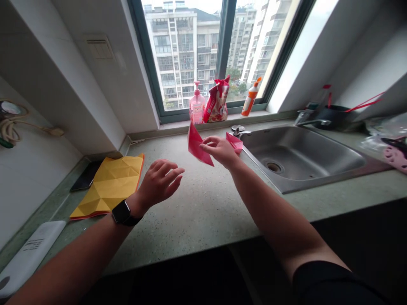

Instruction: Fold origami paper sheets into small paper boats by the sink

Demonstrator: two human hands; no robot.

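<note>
My right hand (220, 150) pinches a folded piece of pink paper (197, 146) between thumb and fingers, raised over the countertop (187, 212). Behind that hand, beside the sink, another folded pink paper piece (234, 143) is partly hidden. My left hand (161, 179) hovers above the counter with its fingers loosely curved and apart, nothing in them. To its left lie creased yellow paper sheets (111, 182) with orange-red showing at the edges. A black watch (124, 212) is on my left wrist.
At the right is a steel sink (305, 152) with a tap (313, 120). A pink pump bottle (196, 106), a red bag (218, 101) and an orange-white bottle (251, 98) stand on the windowsill. A dark flat object (85, 176) and a white device (30, 254) lie left.
</note>
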